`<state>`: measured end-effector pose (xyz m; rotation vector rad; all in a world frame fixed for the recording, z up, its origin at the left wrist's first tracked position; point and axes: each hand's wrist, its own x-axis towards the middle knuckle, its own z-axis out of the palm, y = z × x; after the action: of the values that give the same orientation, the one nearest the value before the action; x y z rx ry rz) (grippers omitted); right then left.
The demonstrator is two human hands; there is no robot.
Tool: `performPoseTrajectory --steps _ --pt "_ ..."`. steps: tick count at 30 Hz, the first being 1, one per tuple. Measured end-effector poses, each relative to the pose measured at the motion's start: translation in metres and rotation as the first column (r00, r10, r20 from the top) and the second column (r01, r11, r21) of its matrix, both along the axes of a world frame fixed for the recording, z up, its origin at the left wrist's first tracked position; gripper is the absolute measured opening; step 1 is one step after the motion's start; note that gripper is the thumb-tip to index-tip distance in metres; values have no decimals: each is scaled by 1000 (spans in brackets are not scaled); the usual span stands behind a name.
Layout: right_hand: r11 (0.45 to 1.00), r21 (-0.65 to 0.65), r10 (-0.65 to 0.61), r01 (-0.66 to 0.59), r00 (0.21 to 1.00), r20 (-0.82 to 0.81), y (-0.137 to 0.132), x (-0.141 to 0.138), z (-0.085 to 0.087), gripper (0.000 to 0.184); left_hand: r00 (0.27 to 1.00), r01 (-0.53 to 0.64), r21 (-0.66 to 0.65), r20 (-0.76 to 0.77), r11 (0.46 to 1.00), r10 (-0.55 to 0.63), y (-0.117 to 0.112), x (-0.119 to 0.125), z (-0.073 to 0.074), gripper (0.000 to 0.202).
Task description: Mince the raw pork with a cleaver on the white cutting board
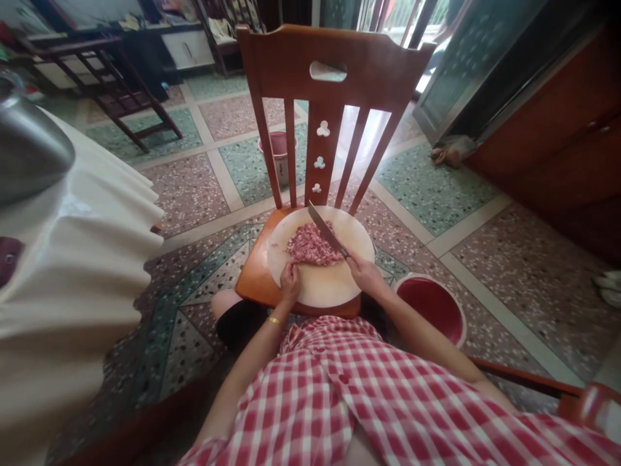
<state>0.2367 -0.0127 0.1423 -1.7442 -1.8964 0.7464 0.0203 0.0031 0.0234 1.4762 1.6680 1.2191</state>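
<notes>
A round, pale chopping board [323,289] lies on the seat of a wooden chair right in front of me. Minced meat [308,247], pinkish red, is spread in a heap on its middle. My right hand [366,274] is wrapped round the handle of a kitchen knife [324,228]. The knife's long blade slants across the meat's upper right, its tip pointing away from me to the left. At the meat's near left edge, my left hand [290,282] rests closed over the board. Whether its curled fingers hold anything is hidden.
The chair's tall back [334,58] rises behind the board. A red-lined bucket [429,307] stands to the right; another bin [279,145] is behind the chair. At left, a cloth-covered table [92,252] carries a metal pot [32,152]. A dark chair [121,97] stands farther back.
</notes>
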Motion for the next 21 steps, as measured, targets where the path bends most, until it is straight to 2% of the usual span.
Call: performPoseTrajectory --steps 2,4,7,9,11,13,15,17,21 --pt "995 98 5 -2 999 -34 -1 -6 10 46 1000 2 4 9 1000 -2 0 0 0 21" --pt "991 136 -2 4 1000 -18 0 -12 7 47 1000 -4 10 15 1000 3 0 0 -1 22" --pt "1000 15 6 -7 998 56 1 -13 -12 45 1000 -14 14 -2 1000 14 1 0 -2 21" --pt "998 -67 12 -7 997 75 2 -8 -15 43 1000 -14 10 -12 1000 14 1 -1 -3 21" --pt "999 -40 11 -9 999 46 3 -3 -2 43 1000 -10 8 -7 1000 10 1 -1 -4 21" --pt "999 51 5 -4 1000 -7 3 -2 18 44 1000 -8 11 2 1000 8 1 -1 -5 21" --pt "991 135 -18 25 999 -49 3 -6 29 46 1000 -7 15 9 1000 7 1 -1 -5 21" --pt "988 148 -40 45 999 -31 2 -11 22 47 1000 -13 11 13 1000 13 0 0 -4 21" --pt "997 -78 11 -5 997 75 -3 -11 -12 45 1000 -13 7 1 1000 13 0 -1 -3 21"
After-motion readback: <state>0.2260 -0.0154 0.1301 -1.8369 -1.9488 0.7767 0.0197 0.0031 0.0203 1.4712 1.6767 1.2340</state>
